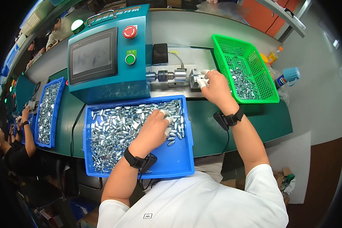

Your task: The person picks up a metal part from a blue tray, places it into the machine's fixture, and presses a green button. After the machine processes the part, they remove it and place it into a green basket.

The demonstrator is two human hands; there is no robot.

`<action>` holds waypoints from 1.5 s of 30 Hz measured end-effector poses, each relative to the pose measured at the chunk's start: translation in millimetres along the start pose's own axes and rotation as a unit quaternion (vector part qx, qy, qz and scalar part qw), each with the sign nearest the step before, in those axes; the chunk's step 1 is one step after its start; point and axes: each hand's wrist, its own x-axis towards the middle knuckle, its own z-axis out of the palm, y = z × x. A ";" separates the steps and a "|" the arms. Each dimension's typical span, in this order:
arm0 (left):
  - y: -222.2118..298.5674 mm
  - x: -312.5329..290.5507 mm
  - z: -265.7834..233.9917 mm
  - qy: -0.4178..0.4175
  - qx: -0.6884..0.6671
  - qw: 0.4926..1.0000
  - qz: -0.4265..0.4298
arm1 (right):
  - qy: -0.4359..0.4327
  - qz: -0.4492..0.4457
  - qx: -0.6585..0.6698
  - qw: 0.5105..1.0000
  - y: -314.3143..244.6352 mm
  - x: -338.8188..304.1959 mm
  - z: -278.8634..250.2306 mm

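Observation:
My left hand [150,131] is in the blue tray [174,163], its fingertips in white finger cots, apart and touching the small shiny metal parts [119,125] heaped there. My right hand [217,89] is at the metal clamping block [195,79] of a teal machine [106,91]. Its thumb and fingers, also in white cots, are bent together at the block; whatever lies between them is hidden. In line with the block is a round chuck on a shaft [165,75].
Right of the machine stands a green basket [271,97] holding more metal parts. A black phone [160,54] lies behind the shaft. At the far right are a light-blue mug [291,74] and an orange-capped bottle [274,56]. Another blue tray [37,136] and co-workers [21,148] are on the left.

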 end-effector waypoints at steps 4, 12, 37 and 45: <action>1.1 -2.4 -4.7 0.015 0.003 1.000 -0.013 | -0.020 -0.069 -0.085 0.994 -15.1 -3.6 -0.9; -3.7 -3.8 -2.7 0.026 -0.012 1.000 -0.001 | -0.042 -0.041 -0.110 0.992 -28.0 7.2 -17.8; -16.2 11.9 9.5 0.135 -0.082 0.987 -0.040 | 0.043 0.236 -0.197 0.950 54.0 -29.7 -49.1; -6.6 12.5 8.6 0.182 -0.159 0.969 -0.043 | 0.075 0.246 -0.174 0.951 50.1 -35.5 -49.0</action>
